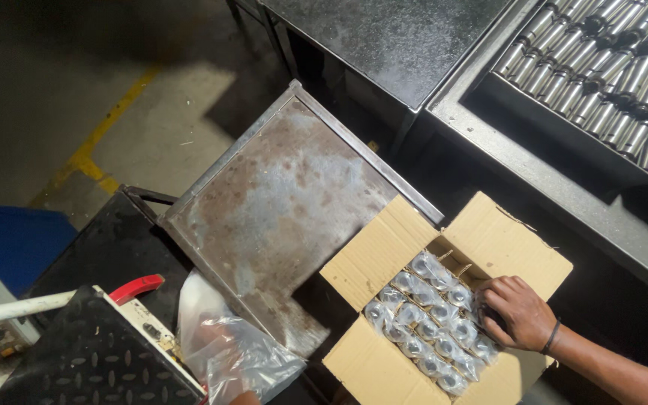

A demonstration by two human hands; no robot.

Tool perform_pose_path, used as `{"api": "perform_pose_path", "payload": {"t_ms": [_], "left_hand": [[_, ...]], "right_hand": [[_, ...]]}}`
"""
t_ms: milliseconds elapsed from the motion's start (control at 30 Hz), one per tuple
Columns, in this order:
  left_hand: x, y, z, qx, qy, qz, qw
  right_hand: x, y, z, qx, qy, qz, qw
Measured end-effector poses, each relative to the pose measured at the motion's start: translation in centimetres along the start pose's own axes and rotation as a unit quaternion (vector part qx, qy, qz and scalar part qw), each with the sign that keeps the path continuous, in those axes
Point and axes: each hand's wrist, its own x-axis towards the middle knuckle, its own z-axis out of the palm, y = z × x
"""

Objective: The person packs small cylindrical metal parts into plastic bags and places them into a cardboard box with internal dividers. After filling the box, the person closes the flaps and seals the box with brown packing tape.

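- An open cardboard box [444,300] is seen at about 5 o'clock in the head view, resting partly on a rusty metal tabletop [279,202]; its flaps are folded outward.
- The box is packed with rows of shiny metal cylinders, each wrapped in clear plastic [421,330], standing on end and touching one another.
- The right hand [515,311] is laid at the 3 o'clock edge of the box, fingers curled down onto a wrapped part in the end row; a grip is judged likely, but what lies under the palm is hidden.
- The left hand is barely seen at 6 o'clock, behind a crumpled clear plastic bag [234,352]; its state cannot be told.
- A tray of bare metal cylinders [601,67] is noted at 1 o'clock, well apart from the box.
- For a clean handling, one piece is best pinched by its upper end and moved straight upward, so that neighbouring wraps are not dragged.
- The box is best steadied, since part of it overhangs the tabletop edge.
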Motion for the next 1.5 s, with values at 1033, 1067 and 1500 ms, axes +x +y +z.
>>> {"api": "perform_pose_path", "payload": {"t_ms": [1033,1067,1500], "left_hand": [[-3.7,6.0,-0.2,0.032,0.006,0.034,0.999],[-4.6,7.2,0.3,0.033,0.011,0.03,0.999],[-19.7,5.6,-3.5,-0.597,0.004,-0.266,0.757]], "right_hand": [[-0.5,0.7,-1.0,0.063,0.043,-0.057,0.995],[-0.6,0.6,-1.2,0.07,0.046,-0.056,0.995],[-0.6,-0.4,-3.1,0.054,0.045,-0.056,0.996]]}}
